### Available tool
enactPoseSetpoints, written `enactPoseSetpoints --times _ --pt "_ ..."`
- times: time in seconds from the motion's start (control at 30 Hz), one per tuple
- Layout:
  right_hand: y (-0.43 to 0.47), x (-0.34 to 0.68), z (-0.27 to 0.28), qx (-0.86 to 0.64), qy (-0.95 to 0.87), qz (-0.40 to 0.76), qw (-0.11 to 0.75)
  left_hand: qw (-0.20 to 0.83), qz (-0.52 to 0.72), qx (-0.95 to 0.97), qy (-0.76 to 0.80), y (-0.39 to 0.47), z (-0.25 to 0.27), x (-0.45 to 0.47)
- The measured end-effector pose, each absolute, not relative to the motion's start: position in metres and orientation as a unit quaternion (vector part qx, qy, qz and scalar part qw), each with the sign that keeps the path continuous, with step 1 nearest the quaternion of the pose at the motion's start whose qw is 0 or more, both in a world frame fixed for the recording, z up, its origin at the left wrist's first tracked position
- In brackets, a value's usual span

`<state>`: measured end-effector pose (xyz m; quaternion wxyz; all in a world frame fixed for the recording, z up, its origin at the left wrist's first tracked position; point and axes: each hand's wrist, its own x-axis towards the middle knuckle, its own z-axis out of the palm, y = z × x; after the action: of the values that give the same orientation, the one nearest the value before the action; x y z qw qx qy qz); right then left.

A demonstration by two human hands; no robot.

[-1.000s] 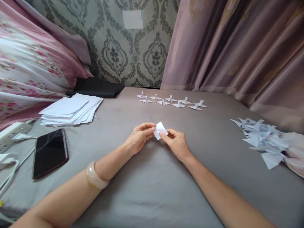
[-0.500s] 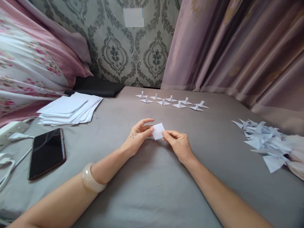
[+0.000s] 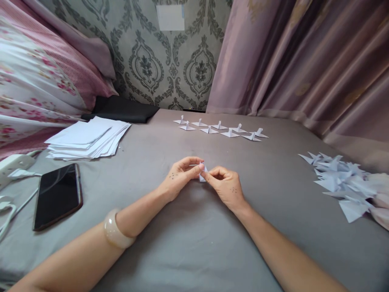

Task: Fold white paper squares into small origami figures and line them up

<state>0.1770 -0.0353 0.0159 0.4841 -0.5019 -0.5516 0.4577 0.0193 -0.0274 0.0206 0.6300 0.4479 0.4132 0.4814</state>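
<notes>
Both hands, left hand and right hand, pinch a small folded paper between fingertips, each grip closed on it, above the grey bed.

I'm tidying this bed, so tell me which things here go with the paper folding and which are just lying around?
Folding: small paper piece pinched by left hand and right hand; sheet stack; standing folded figures; folded pile.

Lying about: phone; power strip; black cloth.
</notes>
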Motion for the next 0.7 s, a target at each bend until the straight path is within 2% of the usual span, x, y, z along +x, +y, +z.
enactPoseSetpoints --times 0.17,0.37,0.7 --pt "-0.0322 0.1824 0.0153 -0.484 -0.49 0.542 0.482 0.696 0.493 0.383 0.354 -0.0253 0.0229 0.0175" --pt "-0.0289 0.1864 0.0156 -0.437 -0.383 0.642 0.5 0.712 0.502 0.354 0.339 -0.0226 0.0243 0.0146" --pt "-0.0286 0.1869 0.0187 -0.468 -0.368 0.615 0.517 0.704 0.507 0.342 0.362 -0.0216 0.0248 0.013"
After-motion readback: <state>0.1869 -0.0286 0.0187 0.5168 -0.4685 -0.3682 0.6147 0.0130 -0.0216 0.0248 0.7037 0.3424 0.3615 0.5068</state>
